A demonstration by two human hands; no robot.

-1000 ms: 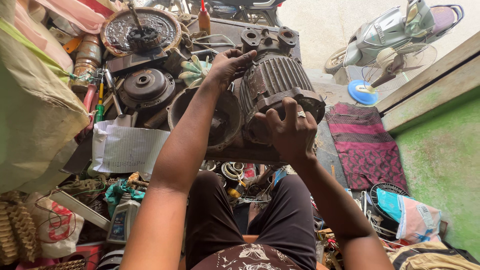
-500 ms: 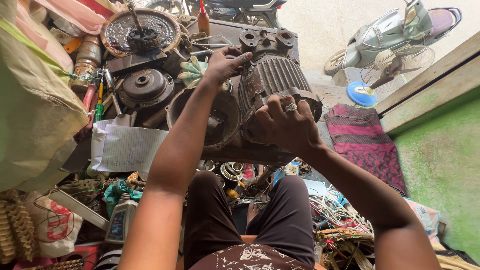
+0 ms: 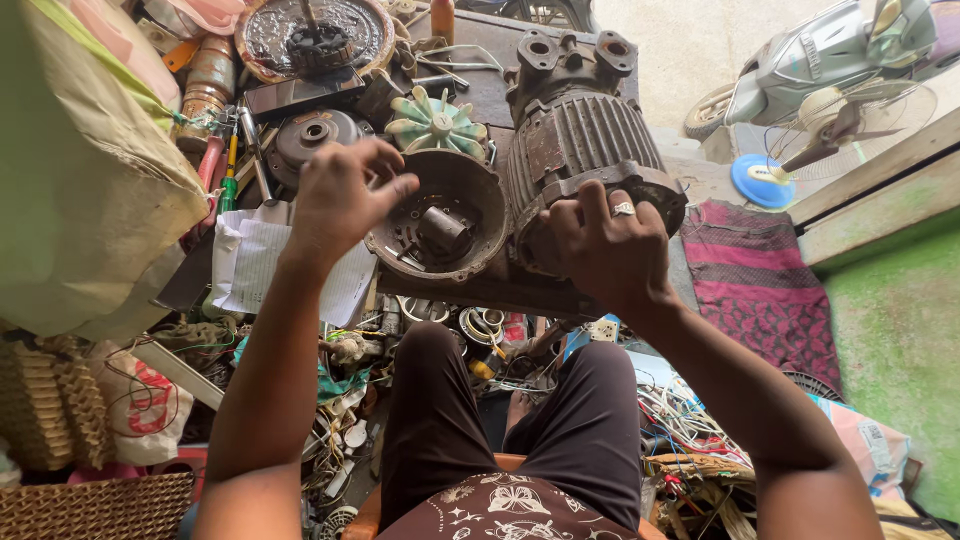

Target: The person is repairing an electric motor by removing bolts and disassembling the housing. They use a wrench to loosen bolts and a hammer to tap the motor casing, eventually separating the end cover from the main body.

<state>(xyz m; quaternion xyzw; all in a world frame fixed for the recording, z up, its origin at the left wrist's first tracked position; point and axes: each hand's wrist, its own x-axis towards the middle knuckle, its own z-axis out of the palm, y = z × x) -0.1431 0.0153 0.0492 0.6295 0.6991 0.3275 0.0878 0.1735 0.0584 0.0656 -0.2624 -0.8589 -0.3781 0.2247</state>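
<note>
the left hand [image 3: 340, 200] has lifted off the far side of the ribbed motor housing [image 3: 580, 150] – now fingers spread, empty, beside the round end cover [image 3: 440, 225] on the bench [image 3: 470, 285] – while the right hand [image 3: 605, 250] still grips the housing's near rim.

A rusty grey ribbed motor [image 3: 585, 150] is seen at twelve o'clock, with a pale green fan wheel [image 3: 437, 123] at eleven. A maroon striped rug [image 3: 757, 275] is laid at three o'clock, below a blue fan base [image 3: 760, 180].
</note>
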